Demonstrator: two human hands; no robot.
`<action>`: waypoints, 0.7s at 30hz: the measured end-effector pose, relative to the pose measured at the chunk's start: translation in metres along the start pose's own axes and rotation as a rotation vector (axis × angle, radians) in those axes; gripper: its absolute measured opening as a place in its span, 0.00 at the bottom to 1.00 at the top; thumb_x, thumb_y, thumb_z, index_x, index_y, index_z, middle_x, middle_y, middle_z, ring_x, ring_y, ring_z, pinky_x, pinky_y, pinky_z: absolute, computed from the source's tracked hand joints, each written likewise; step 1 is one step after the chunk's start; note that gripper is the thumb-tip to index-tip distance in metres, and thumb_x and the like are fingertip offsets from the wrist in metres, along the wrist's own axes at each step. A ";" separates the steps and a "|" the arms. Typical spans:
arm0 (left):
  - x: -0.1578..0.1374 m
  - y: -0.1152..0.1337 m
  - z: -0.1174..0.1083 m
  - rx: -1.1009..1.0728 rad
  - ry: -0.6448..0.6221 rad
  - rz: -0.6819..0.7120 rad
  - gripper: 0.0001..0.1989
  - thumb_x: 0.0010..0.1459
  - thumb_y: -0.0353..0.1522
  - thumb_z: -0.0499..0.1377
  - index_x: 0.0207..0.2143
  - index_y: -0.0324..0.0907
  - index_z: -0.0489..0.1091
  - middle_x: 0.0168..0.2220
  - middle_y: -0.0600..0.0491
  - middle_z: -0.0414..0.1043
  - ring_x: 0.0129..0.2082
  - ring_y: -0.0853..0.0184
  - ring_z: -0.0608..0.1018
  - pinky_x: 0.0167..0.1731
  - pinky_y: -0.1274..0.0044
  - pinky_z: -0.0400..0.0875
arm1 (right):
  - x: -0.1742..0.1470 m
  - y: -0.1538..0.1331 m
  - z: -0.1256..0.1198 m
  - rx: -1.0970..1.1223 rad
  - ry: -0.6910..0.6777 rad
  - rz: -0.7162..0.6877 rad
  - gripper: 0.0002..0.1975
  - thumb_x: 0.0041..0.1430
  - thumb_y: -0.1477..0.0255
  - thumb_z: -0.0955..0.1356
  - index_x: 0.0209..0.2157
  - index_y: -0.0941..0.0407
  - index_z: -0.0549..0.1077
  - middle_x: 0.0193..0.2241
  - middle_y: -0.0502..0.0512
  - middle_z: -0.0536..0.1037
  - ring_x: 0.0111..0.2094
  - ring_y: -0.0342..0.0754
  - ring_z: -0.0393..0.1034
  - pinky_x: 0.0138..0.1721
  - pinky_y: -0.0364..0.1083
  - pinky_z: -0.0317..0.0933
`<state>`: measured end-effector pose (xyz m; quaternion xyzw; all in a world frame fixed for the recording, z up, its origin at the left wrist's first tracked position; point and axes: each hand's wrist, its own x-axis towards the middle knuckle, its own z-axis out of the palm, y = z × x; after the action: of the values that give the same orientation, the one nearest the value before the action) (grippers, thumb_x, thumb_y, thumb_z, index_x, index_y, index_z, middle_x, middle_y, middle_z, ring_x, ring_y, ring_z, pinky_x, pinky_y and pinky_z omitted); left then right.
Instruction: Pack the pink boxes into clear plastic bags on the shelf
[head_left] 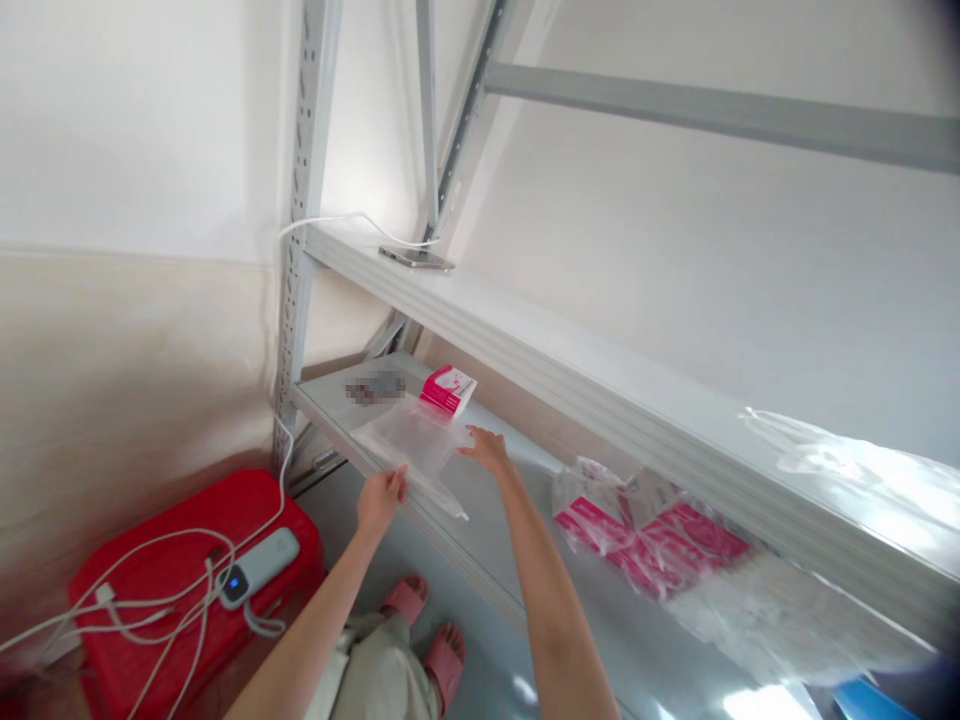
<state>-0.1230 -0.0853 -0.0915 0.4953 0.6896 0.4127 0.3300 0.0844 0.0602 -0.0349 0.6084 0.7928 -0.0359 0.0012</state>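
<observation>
Upper shelf (480, 325): phone (416, 259) at the left end.
Lower shelf (484, 510): bag (412, 440) before me, small box (448, 389) behind it, wrapped boxes (645, 540) to my right.

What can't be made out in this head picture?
All in the head view:
Item left of the pink-and-white box: hidden by pixelation.
Print on that box: too small.
Blue object: cut off by the bottom edge.
Whether the right hand touches the clear bag: too small to tell.

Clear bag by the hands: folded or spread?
Spread: the clear plastic bag lies mostly flat on the lower shelf, left hand at its near edge, right hand alongside.
</observation>
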 end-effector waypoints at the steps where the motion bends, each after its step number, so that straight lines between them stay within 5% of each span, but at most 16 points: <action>1: -0.003 -0.001 0.002 -0.009 0.000 0.007 0.28 0.60 0.48 0.43 0.22 0.42 0.71 0.20 0.51 0.72 0.25 0.63 0.75 0.25 0.77 0.58 | 0.001 0.000 0.000 -0.008 -0.004 0.009 0.32 0.56 0.61 0.68 0.60 0.54 0.59 0.54 0.61 0.69 0.54 0.53 0.60 0.54 0.51 0.46; 9: -0.015 -0.004 0.027 -0.112 -0.236 -0.053 0.36 0.53 0.57 0.44 0.29 0.36 0.75 0.18 0.49 0.73 0.14 0.66 0.70 0.21 0.76 0.61 | 0.010 -0.005 0.000 -0.009 -0.090 0.081 0.20 0.53 0.72 0.69 0.49 0.54 0.72 0.47 0.59 0.75 0.49 0.52 0.68 0.43 0.43 0.57; 13: -0.013 -0.014 0.027 -0.131 -0.229 -0.028 0.36 0.50 0.58 0.45 0.33 0.35 0.75 0.20 0.50 0.74 0.12 0.69 0.67 0.18 0.76 0.60 | 0.005 -0.015 0.002 0.033 -0.114 0.039 0.16 0.54 0.71 0.67 0.46 0.54 0.74 0.45 0.57 0.76 0.46 0.50 0.69 0.40 0.42 0.59; 21: -0.009 -0.030 0.003 -0.052 -0.188 0.042 0.34 0.50 0.57 0.44 0.32 0.38 0.73 0.19 0.52 0.72 0.15 0.65 0.72 0.22 0.74 0.64 | -0.023 -0.024 -0.002 0.102 -0.043 0.138 0.27 0.53 0.71 0.68 0.56 0.54 0.64 0.49 0.60 0.73 0.48 0.50 0.68 0.44 0.46 0.58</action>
<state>-0.1301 -0.0983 -0.1198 0.5376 0.6340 0.3888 0.3973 0.0675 0.0323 -0.0301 0.6601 0.7458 -0.0890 -0.0101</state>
